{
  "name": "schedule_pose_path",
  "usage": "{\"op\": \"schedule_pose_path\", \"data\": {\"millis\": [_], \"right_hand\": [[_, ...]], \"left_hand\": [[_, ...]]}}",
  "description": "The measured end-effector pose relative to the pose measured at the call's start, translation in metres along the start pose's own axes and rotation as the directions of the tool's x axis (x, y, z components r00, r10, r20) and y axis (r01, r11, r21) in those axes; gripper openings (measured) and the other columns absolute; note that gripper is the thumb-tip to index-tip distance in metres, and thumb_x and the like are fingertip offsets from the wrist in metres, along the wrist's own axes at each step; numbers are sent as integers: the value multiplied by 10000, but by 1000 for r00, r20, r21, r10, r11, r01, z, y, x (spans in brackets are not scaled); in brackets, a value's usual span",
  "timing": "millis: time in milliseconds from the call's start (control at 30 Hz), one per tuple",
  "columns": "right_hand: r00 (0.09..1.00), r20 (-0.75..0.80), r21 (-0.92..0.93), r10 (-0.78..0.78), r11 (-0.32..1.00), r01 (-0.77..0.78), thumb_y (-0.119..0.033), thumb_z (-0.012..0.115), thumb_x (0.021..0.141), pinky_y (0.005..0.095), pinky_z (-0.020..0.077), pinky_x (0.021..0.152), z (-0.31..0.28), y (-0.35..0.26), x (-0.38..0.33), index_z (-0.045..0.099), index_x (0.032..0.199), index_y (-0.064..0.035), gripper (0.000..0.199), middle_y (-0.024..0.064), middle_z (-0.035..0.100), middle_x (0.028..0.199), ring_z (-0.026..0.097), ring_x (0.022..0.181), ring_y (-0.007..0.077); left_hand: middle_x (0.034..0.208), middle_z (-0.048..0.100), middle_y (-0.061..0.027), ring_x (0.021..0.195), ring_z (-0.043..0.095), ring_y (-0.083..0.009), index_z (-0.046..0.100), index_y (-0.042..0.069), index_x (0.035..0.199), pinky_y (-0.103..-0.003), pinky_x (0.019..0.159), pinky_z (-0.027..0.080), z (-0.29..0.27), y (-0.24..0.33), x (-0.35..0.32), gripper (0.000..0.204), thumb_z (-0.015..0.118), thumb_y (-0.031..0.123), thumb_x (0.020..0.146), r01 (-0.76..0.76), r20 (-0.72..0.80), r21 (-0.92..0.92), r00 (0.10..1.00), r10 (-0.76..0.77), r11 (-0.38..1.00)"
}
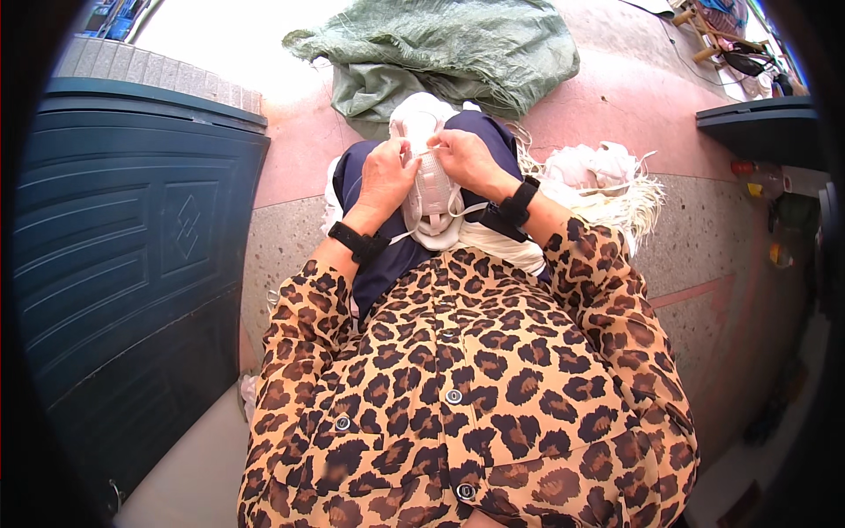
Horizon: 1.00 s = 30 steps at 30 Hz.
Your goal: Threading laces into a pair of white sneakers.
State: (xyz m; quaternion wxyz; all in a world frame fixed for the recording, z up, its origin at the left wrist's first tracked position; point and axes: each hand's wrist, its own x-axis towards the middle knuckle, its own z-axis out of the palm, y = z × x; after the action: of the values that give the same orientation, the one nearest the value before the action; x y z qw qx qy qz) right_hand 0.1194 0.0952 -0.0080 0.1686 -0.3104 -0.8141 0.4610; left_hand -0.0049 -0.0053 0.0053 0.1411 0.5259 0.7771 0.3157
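A white shoe lies lengthwise between my knees, its heel toward me. My left hand is closed at the left of its lace area, thumb and fingers pinched together on a thin white shoelace. From the right, my right hand pinches the lace too, its fingertips over the upper part of the shoe. Loose lace ends hang down on both sides of the heel. Just where the lace runs between my fingertips is too small to make out. Black bands circle both wrists.
A green woven sack is spread on the floor beyond my knees. To the right lie white shoes and a bundle of white laces. A dark blue panelled door stands at the left. Small bottles are at the far right.
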Motion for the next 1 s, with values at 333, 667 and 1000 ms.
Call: {"op": "schedule_pose_path", "data": {"millis": [333,667,1000], "right_hand": [[995,72,78,-75,995,70,-41,511,737,392,444,703,3,-1,11,509,922,-14,187,197,585,821,570,811,349],[995,98,44,1,999,-5,-228,650,683,343,456,712,-14,11,2,534,986,9,402,196,594,850,591,790,286],[964,45,624,261,746,-231,-153,605,798,194,411,586,-160,45,-83,564,1022,-21,263,-45,514,697,477,606,53]], "left_hand": [[747,601,-168,699,592,-306,586,-11,866,-355,623,471,-2,-4,9,193,608,129,735,-178,-23,71,983,180,981],[708,539,-115,701,543,-281,535,46,746,-369,597,457,-26,-24,15,38,525,80,761,-500,67,279,862,502,820],[694,601,-162,559,602,-244,603,-93,807,-285,483,515,-325,-231,-144,172,480,23,771,4,-845,-510,181,-503,860]]}}
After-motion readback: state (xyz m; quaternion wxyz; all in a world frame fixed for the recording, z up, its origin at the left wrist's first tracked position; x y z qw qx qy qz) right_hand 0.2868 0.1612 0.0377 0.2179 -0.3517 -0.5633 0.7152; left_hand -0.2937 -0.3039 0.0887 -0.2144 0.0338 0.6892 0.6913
